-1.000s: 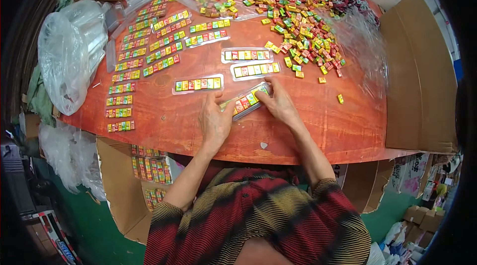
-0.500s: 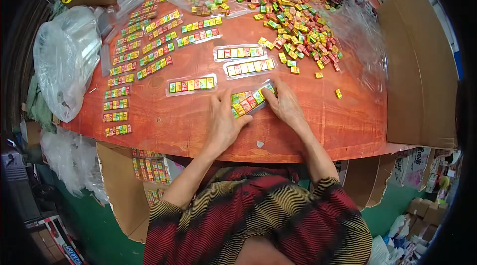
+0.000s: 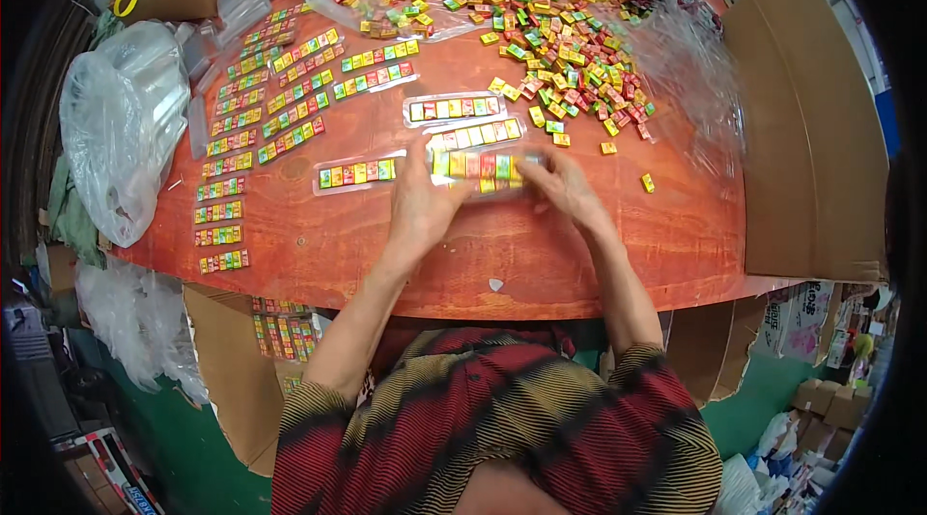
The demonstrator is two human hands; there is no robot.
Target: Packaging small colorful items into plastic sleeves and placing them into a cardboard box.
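Left hand: your bare left hand (image 3: 422, 211) is partly closed on the left end of a clear plastic tray filled with small yellow, red and green boxes (image 3: 473, 166), thumb along the near edge, fingers up by the far edge.
Right hand: your bare right hand (image 3: 568, 189) is half curled at the tray's right end, fingertips bunched; blur hides whether they pinch it or only touch it.
Held tray: between your two hands, over the middle of the red-stained wooden table (image 3: 386, 264), its boxes smeared by motion; you cannot tell whether its underside meets the wood.
Nearby trays: just beyond your hands lie a clear tray of yellow-edged white boxes (image 3: 478, 134) and, behind it, a clear tray of mixed-colour boxes (image 3: 454, 110); a third clear filled tray (image 3: 357, 173) sits left of your left hand.
Left side: box rows stand in a long column (image 3: 220, 213), beside a bulging clear plastic bag (image 3: 126, 129).
Loose boxes: a large multicoloured heap (image 3: 570, 56) spreads across the far side; one single yellow box (image 3: 648, 183) lies apart, right of your right hand.
Right edge: a tall brown cardboard panel (image 3: 811, 129) stands upright.
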